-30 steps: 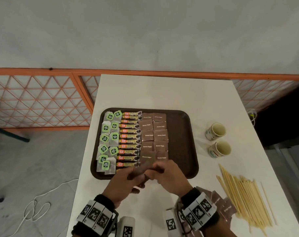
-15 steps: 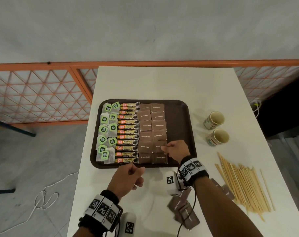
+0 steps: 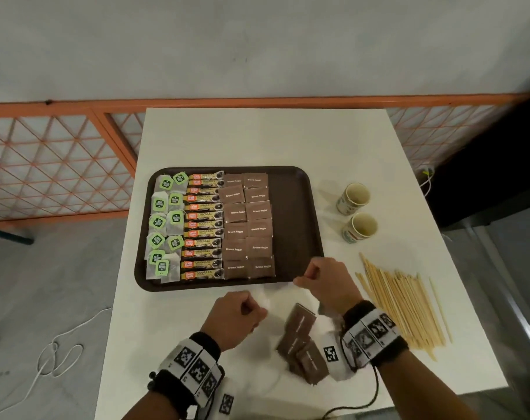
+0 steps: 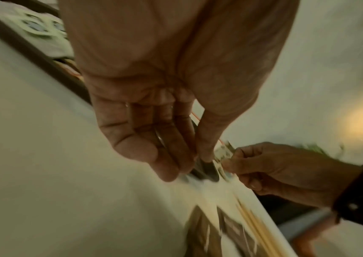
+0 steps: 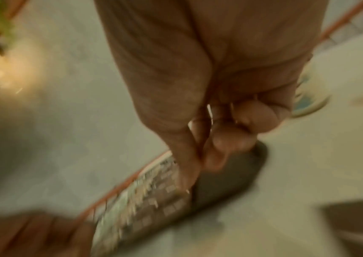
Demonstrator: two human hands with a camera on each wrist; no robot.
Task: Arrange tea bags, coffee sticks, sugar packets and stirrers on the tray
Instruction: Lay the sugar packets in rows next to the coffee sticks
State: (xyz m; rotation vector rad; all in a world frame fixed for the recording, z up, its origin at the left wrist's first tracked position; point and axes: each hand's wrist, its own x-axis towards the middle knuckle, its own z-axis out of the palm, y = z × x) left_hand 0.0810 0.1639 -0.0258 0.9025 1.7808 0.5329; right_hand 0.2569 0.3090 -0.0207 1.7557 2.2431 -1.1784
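The brown tray (image 3: 294, 222) holds tea bags (image 3: 165, 225) in its left columns, coffee sticks (image 3: 203, 225) in the middle and two columns of brown sugar packets (image 3: 248, 225); its right strip is bare. Loose sugar packets (image 3: 303, 344) lie on the table between my wrists. Wooden stirrers (image 3: 406, 307) are piled at the right. My right hand (image 3: 306, 277) hovers over the tray's front right corner, fingers curled, nothing seen in it (image 5: 204, 156). My left hand (image 3: 245, 307) is a loose fist in front of the tray, thumb against the fingers, holding nothing (image 4: 187, 165).
Two paper cups (image 3: 353, 197) (image 3: 360, 228) stand right of the tray. The white table (image 3: 257, 137) ends close behind the tray at an orange lattice fence (image 3: 45, 165). A white cable (image 3: 54, 356) lies on the floor at the left.
A second ago both hands held a sugar packet together. The right hand laid it in the tray's front row, then drew back right to the tray's front corner. The left hand stayed put.
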